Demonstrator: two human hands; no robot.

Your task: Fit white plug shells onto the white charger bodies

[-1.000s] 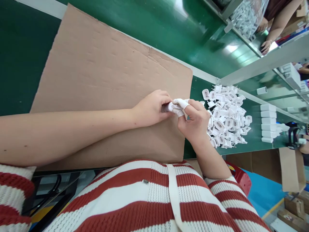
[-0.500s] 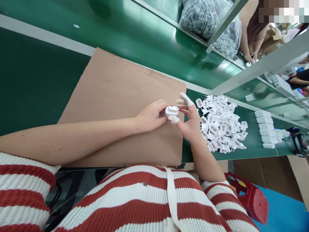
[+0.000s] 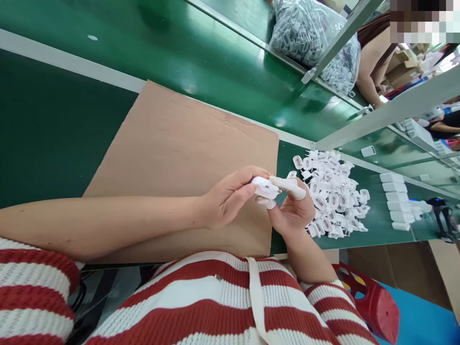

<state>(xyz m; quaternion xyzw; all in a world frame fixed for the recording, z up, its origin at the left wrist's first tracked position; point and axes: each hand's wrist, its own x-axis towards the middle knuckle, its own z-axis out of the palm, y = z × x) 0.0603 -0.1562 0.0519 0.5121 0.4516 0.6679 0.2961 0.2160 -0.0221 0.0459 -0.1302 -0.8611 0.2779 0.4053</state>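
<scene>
Pinching small white plastic plug with metal pins (image 3: 265, 188) between thumb and fingers: bare left hand (image 3: 226, 199). Right hand (image 3: 297, 207), white covers on thumb and finger (image 3: 287, 184), closes on same plug from other side. Plug is above flat brown cardboard sheet (image 3: 190, 143), near its right edge. Heap of white plastic plug pieces (image 3: 332, 194) lies just beyond right hand, on dark green table (image 3: 53, 124).

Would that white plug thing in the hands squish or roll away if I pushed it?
The white plug piece probably won't squish: its smooth shell looks like hard plastic. Its flattened shape and prongs should stop much rolling.
</scene>
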